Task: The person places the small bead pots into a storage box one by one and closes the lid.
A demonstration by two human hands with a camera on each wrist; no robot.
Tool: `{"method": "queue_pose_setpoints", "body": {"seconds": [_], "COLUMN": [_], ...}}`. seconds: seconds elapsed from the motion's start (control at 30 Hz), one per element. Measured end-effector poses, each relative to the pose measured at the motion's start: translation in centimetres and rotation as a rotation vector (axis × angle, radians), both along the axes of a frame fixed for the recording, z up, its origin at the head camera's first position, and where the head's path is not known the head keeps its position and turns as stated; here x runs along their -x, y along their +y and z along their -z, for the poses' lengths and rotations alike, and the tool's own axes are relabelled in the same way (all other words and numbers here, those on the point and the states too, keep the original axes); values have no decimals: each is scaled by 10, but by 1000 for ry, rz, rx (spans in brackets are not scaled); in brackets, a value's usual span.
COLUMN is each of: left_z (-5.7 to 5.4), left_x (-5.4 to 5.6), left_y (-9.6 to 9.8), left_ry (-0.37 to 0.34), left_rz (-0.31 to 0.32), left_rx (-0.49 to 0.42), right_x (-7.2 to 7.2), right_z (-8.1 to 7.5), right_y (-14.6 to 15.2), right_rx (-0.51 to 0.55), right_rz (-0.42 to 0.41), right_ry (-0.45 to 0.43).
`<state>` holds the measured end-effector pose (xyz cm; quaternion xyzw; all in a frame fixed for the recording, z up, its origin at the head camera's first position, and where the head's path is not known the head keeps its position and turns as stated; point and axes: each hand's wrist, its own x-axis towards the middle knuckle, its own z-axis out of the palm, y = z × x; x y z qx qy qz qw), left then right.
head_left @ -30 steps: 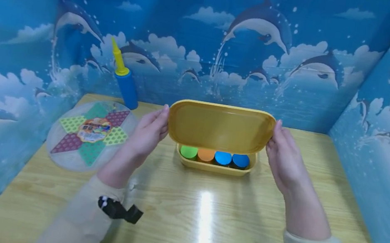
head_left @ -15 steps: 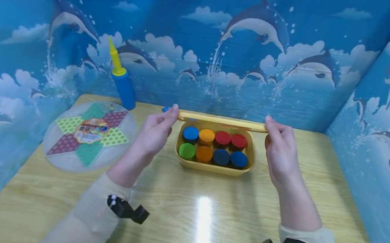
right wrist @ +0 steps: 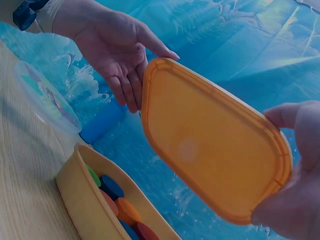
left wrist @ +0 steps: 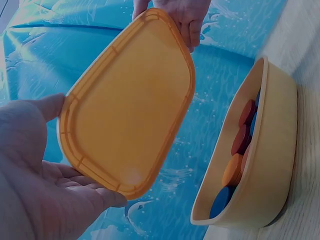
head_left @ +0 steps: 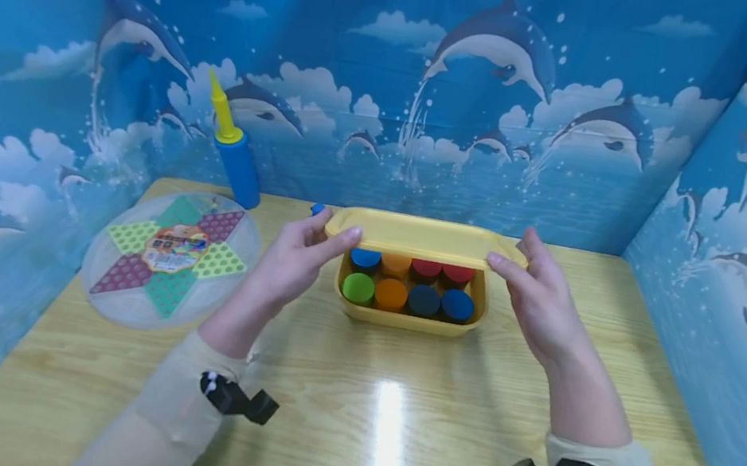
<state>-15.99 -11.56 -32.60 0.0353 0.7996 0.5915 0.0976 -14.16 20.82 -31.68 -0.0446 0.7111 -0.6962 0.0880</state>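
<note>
Both hands hold a yellow plastic lid (head_left: 426, 238) by its two short ends, above the back of a yellow box (head_left: 407, 321). My left hand (head_left: 289, 261) grips the lid's left end, thumb on top. At the right end my right hand (head_left: 541, 298) pinches it, thumb over the near corner. In the left wrist view the lid's ribbed underside (left wrist: 127, 105) faces the camera, well apart from the box. Inside the box stand two rows of round-topped pieces, among them a green one (head_left: 358, 289), an orange one (head_left: 391, 294) and a blue one (head_left: 458, 305). The lid partly hides the back row.
A round clear case (head_left: 163, 306) with a star pattern lies at the left of the wooden table (head_left: 317, 418). Behind it stands a blue pump (head_left: 238, 168) with a yellow nozzle. A small blue thing (head_left: 317, 209) shows behind my left hand. Dolphin-printed cloth walls the table.
The lid has swung from upright, inner side toward me, through edge-on to its top side showing, and it covers part of the back row. My thumbs have moved onto its top.
</note>
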Motion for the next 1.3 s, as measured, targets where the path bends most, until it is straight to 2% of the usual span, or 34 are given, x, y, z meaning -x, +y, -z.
{"method": "queue_pose_setpoints", "body": {"seconds": [0.17, 0.33, 0.57, 0.8, 1.07, 1.3], "left_z": [1, 5, 13, 15, 17, 19], "left_x": [1, 2, 4, 4, 4, 8], "left_y": [-4, -5, -3, -1, 1, 6], "left_ry": [33, 63, 34, 36, 40, 38], "left_rz": [36, 64, 61, 50, 47, 20], "left_rx": [55, 114, 137, 137, 157, 161], "right_x": [1, 1, 0, 0, 2, 6], "right_z": [6, 11, 13, 15, 17, 20], "right_y": [4, 6, 5, 5, 4, 2], "right_rx": [-97, -88, -131, -144, -158, -217], "right_rz": [-49, -91, -52, -6, 3, 26], "right_ry": [23, 48, 8, -29, -17, -8]}}
